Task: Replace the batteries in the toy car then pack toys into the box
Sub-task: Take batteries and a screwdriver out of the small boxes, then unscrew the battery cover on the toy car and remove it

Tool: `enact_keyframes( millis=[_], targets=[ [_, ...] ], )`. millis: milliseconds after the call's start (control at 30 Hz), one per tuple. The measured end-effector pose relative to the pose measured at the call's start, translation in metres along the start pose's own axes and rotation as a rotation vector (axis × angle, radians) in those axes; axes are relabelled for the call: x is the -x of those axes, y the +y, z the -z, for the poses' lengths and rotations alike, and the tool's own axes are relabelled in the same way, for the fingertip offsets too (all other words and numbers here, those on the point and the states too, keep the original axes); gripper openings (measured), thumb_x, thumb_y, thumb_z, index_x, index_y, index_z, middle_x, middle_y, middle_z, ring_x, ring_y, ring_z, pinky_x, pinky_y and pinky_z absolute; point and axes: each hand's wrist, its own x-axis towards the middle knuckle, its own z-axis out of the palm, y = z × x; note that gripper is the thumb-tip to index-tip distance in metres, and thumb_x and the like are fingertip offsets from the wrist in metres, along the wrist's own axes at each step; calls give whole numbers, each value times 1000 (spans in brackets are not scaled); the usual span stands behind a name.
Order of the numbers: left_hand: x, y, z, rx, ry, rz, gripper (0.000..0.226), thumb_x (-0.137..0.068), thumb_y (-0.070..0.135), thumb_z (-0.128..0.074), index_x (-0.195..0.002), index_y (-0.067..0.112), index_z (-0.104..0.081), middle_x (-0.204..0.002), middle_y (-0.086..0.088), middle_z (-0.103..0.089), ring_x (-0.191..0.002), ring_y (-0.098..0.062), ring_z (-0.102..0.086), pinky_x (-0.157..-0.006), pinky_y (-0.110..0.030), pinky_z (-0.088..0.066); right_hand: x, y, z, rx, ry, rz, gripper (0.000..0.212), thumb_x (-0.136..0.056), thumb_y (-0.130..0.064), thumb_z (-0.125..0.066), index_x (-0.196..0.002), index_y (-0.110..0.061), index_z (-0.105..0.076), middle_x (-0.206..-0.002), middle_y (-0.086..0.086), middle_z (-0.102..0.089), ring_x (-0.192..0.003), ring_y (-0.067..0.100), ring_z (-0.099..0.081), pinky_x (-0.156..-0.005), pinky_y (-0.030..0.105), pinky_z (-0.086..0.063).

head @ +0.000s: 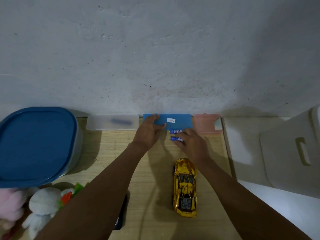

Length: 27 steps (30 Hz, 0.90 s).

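A gold toy car (185, 187) stands on the wooden table, nose pointing away from me. Two blue batteries lie beyond it: one (175, 131) against a small blue box (180, 121) at the wall, the other (175, 139) just nearer. My left hand (149, 131) grips the blue box's left end, fingers over its top and thumb on its front. My right hand (191, 142) rests flat on the table with its fingertips on the nearer battery; whether it pinches it is hidden.
A large container with a blue lid (34, 144) fills the left. Plush toys (39, 205) lie at the near left, a dark object (121, 217) under my left forearm. A frosted box (112, 122) and a pink box (207, 123) flank the blue one. A white bin (285, 153) stands right.
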Motion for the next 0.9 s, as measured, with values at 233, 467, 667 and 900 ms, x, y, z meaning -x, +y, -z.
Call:
enact_keyframes(
  millis=[233,467,667,900],
  targets=[
    [2,-1,-3,17,35,6,32,-100,25,-52,-127,15,-66,-153,-9,-38,-145,-22,-29,-118,-30,-25,-6,-7,0,-29,-89,4,32,-95,-32,-59,-121,-15,-66,-116,4,-60,-107,18,-57,-77,30,-50],
    [18,-8,14,-116,188,-229,34,-96,29,-56,-125,14,-66,-140,-15,-54,-127,-32,-53,-102,-45,-49,-12,-17,7,-8,80,66,25,-86,-35,-70,-103,-16,-72,-93,1,-64,-85,19,-60,-69,32,-49],
    [66,-39,43,-8,609,324,50,-94,24,-55,-142,9,-46,-144,-20,-44,-134,-33,-41,-109,-46,-40,-56,-63,12,-95,183,235,17,-85,-25,-62,-94,-14,-73,-88,1,-64,-83,22,-63,-68,37,-53],
    [67,-66,56,416,524,671,75,-90,-1,-56,-151,-3,-11,-151,-25,-26,-137,-37,-33,-112,-35,-28,-111,-144,-17,3,-173,424,42,-81,-26,-67,-121,-14,-65,-115,7,-63,-105,30,-60,-85,41,-52]
  ],
)
